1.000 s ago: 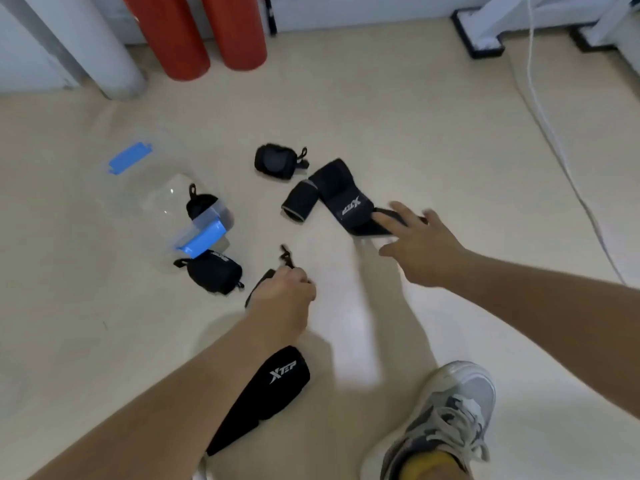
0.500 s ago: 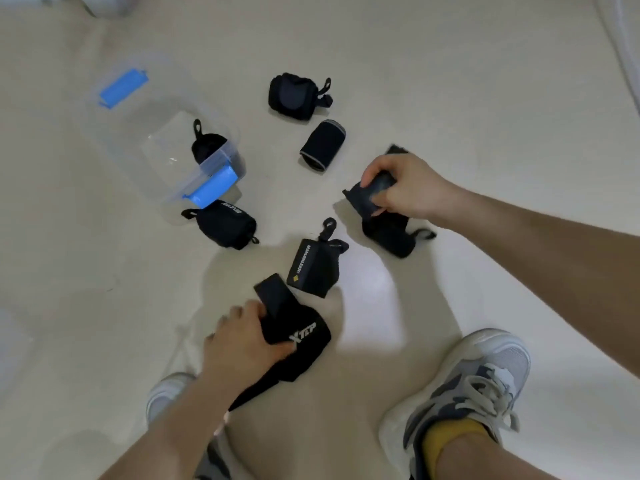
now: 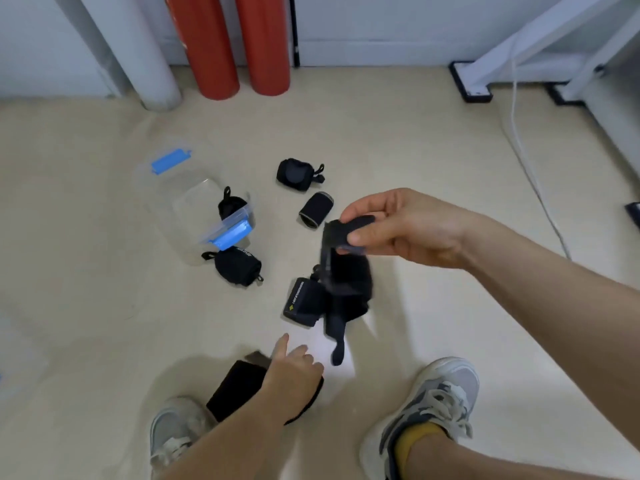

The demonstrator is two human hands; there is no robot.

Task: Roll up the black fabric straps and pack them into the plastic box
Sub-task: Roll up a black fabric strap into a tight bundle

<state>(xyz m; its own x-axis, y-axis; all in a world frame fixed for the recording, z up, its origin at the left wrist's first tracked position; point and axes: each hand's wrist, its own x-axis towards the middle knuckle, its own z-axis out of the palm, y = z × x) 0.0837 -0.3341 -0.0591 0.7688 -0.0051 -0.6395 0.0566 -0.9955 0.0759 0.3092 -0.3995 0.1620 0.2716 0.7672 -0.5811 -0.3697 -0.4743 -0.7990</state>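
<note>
My right hand [image 3: 398, 226] pinches one end of a black strap [image 3: 343, 282], which hangs unrolled above the floor. My left hand [image 3: 294, 372] rests on a second flat black strap [image 3: 239, 389] near my feet, its index finger stretched forward. The clear plastic box [image 3: 187, 202] with blue latches lies to the left, and one rolled strap [image 3: 230, 206] is inside it. Rolled straps lie on the floor: one [image 3: 237, 270] by the box, one [image 3: 298, 173] farther back, one [image 3: 316, 214] near my right hand, and a yellow-labelled one [image 3: 304, 301] behind the hanging strap.
Two red cylinders [image 3: 235, 46] and a grey pipe [image 3: 138, 64] stand at the back wall. A white frame with black feet [image 3: 471, 84] and a white cable [image 3: 519, 133] are at the right. My shoes [image 3: 429, 410] frame the near floor.
My right hand has lifted its strap off the floor, so it now hangs down. My left hand has loosened its grip on the flat strap and drawn it closer.
</note>
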